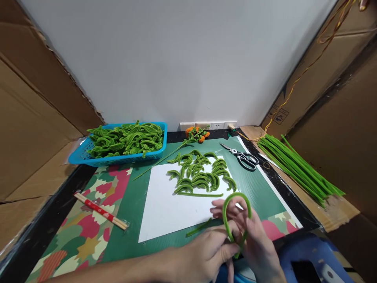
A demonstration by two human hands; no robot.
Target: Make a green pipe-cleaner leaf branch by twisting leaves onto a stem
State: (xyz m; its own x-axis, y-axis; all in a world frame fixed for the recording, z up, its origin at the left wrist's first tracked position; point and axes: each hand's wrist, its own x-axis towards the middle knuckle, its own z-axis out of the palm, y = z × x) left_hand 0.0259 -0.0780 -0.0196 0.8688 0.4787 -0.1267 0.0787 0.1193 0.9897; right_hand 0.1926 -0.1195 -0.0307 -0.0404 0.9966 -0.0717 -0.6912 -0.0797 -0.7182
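Held above the near right part of the counter [282, 188]: a green fuzzy strip [224, 214], bent into a tall loop, with lower ends partly lost among fingers. At its base, the left hand [210, 247], pinched tight on the strip between thumb and fingers, with the exact grip masked by its own knuckles. Behind and to the right, the right hand [259, 239], half curled with fingers parted, thumb against the loop's right side; impossible to tell how firmly. Cut off by the bottom edge: left forearm and right wrist.

Just beyond the left hand, a short green piece [198, 228], with near end close to the knuckles. Farther out, on white paper [165, 208], many curved green pieces [203, 181], too overlapped for counting, with one straight green piece [200, 194] before them. To the left, a blue basket [81, 154], inside mostly buried under a green heap. At lower right, a blue surface [312, 251], truncated by the frame, with a dark object [306, 271] hard to identify. Beyond the paper's right side, scissors [244, 159], blades parted. At the top right corner, only a sliver of something unclear beside yellow cord [290, 94].
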